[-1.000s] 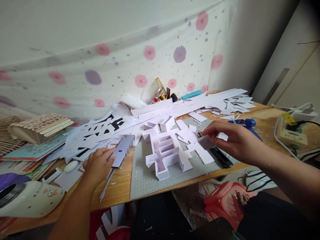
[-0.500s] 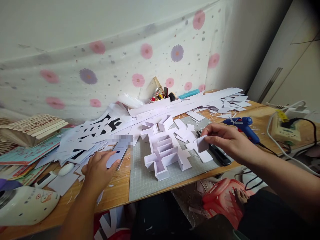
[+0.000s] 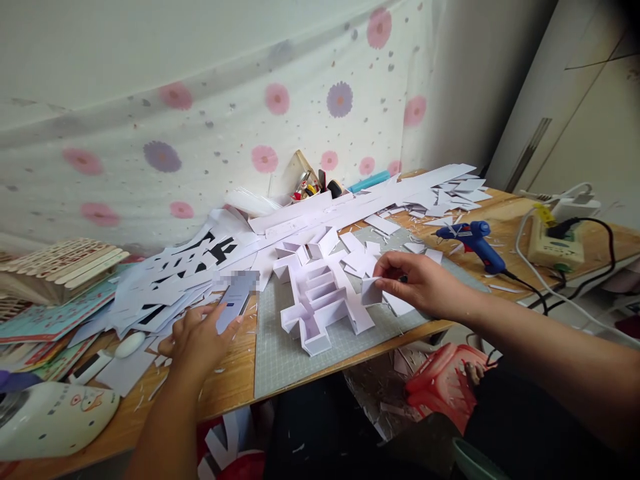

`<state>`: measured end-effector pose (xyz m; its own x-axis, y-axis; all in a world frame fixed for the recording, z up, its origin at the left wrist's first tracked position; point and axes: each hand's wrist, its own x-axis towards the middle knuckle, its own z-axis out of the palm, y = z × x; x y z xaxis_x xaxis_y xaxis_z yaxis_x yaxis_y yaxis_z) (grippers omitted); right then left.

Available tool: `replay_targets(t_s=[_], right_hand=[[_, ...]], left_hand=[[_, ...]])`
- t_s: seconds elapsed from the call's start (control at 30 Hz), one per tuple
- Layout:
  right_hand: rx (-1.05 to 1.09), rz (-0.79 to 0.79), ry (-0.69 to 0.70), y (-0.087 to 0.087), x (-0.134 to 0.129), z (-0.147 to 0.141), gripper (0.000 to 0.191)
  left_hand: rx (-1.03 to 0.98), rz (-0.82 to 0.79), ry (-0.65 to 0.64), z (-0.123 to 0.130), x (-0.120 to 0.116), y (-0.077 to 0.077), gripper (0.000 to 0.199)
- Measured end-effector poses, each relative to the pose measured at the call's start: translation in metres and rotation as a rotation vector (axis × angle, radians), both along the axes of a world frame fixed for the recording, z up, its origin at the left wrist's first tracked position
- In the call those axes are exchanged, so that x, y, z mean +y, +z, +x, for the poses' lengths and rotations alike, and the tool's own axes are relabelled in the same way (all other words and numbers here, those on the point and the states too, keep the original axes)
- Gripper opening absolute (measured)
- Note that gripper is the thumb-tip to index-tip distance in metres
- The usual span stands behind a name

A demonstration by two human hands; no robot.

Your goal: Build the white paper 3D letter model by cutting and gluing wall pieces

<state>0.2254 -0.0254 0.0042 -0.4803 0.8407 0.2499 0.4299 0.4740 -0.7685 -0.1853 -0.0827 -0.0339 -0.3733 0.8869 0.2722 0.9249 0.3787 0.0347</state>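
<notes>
My right hand (image 3: 413, 283) pinches a small square piece of white board (image 3: 371, 291) between thumb and fingers. The piece hangs upright just right of a white board model (image 3: 330, 310) with walls and several narrow partitions. That model stands on a grey cutting mat (image 3: 285, 370). Fingers apart, my left hand (image 3: 197, 330) rests at the near end of a smartphone (image 3: 234, 303), which lies on the table with its screen up. Thumb and fingertips are at the phone's edges; whether they press on it I cannot tell.
A blue glue gun (image 3: 473, 241) and a power strip (image 3: 555, 240) with cables are at the right. Cut paper sheets (image 3: 175, 273) and board scraps (image 3: 445, 193) spread across the back. Popsicle-stick model (image 3: 65, 263) and a white bottle-like object (image 3: 60, 417) are at left.
My right hand has moved left with the board piece, closer to the model, and now covers the black cutter seen before. My left hand stays by the phone. The view has shifted slightly.
</notes>
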Motion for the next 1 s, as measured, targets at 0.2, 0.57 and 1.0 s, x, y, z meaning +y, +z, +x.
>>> replay_targets(t_s=[0.2,0.57,1.0], right_hand=[[-0.021,0.042,-0.006,-0.002,0.0,0.001,0.012],[-0.066,0.052,-0.022,-0.013,0.003,-0.005,0.003],[-0.355,0.152,0.089,-0.011,0.001,-0.011,0.015]], left_hand=[[-0.018,-0.011,0.014,0.003,0.006,-0.002,0.052],[-0.009,0.456,-0.402,0.066,-0.02,-0.004,0.023],[-0.054,0.357,-1.109,0.168,-0.004,0.002,0.035]])
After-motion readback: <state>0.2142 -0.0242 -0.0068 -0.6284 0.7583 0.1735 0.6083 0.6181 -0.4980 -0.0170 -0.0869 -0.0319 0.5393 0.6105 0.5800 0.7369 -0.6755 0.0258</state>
